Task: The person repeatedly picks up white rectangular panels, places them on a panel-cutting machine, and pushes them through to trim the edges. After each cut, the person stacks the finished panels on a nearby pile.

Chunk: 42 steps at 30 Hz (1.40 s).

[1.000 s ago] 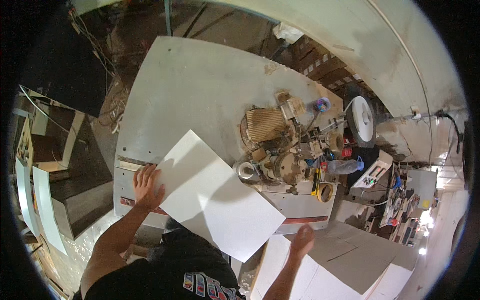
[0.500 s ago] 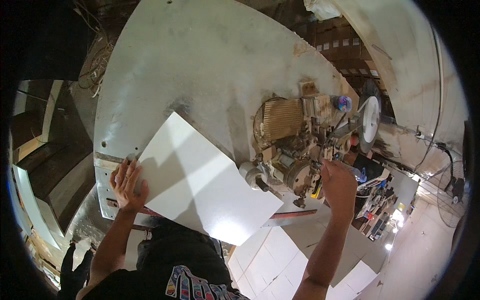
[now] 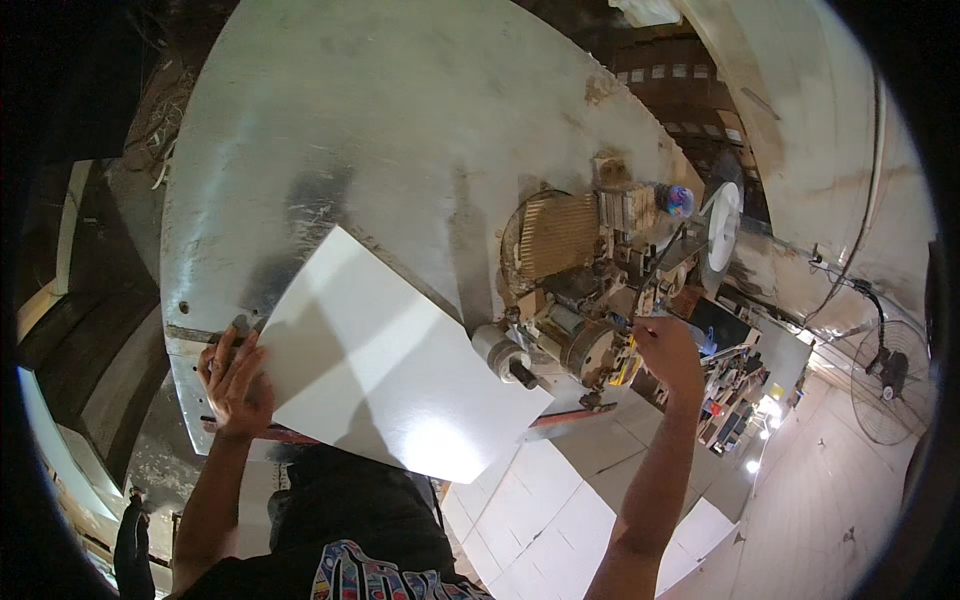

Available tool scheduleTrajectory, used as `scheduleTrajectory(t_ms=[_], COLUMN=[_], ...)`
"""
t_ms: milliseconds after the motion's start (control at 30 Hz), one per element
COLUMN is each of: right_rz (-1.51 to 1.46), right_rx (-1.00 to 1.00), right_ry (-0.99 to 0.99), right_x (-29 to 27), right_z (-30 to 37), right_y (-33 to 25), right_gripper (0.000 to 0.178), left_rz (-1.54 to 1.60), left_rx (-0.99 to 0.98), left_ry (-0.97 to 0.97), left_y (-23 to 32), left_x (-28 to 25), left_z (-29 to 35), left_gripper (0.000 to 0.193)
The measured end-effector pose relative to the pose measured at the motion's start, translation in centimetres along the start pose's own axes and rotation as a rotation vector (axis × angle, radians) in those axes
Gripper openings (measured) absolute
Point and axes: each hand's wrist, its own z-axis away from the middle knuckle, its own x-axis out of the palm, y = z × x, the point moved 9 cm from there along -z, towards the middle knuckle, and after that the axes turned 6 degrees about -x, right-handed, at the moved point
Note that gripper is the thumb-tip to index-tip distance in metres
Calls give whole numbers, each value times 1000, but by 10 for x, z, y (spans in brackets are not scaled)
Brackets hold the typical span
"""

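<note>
A white board [image 3: 385, 360] lies at an angle on the worn grey metal table [image 3: 330, 130], its right end beside a machine [image 3: 585, 340]. My left hand [image 3: 238, 385] rests at the board's left edge, fingers stretched out and apart. At the machine's right side, my right hand [image 3: 668, 350] is closed, with its fingertips against the machine parts. What they grip is hidden. Just above those fingers runs a dark curved strip [image 3: 655, 270]. A metal roller [image 3: 500, 350] touches or nearly touches the board's right edge; I cannot tell which.
A white reel [image 3: 722, 228] stands upright behind the machine. Near it are a ribbed brown cover [image 3: 560, 240] and a small colourful container [image 3: 680, 201]. Tools crowd a bench [image 3: 730, 400] at the right. A fan [image 3: 888, 385] stands farther right. White panels [image 3: 530, 520] lie below the table edge.
The whole view has shifted slightly, so most things sit farther left. My left hand stays at the board's edge and my right hand at the machine. The dark strip above it shows more plainly.
</note>
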Motion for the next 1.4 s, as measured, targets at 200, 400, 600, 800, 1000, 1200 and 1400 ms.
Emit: scheduleTrajectory(t_ms=[200,400,600,800,1000,1200,1400], right_rz=[49,233,166,92,68,-10,-227], right_rx=[-12,24,-49,-74,-127,-182,63], right_ry=[117,91,150,72,473,1099,1098], right_x=[-4,2,0,-1,-30,-8,180], right_z=[2,1,2,-1,29,149,240], right_y=[-9,-15,-17,-13,-38,-30,20], right_gripper=[27,30,25,27,20,26,34], left_rz=[7,0,7,40,49,65,64], left_rx=[19,5,13,13,6,26,-2], left_ry=[29,13,25,39,54,116,127], left_y=[1,-1,-1,0,3,12,16], left_x=[-1,1,1,-1,-6,-16,-19], left_z=[-1,2,2,2,0,-1,7], left_gripper=[38,39,39,39,37,38,42])
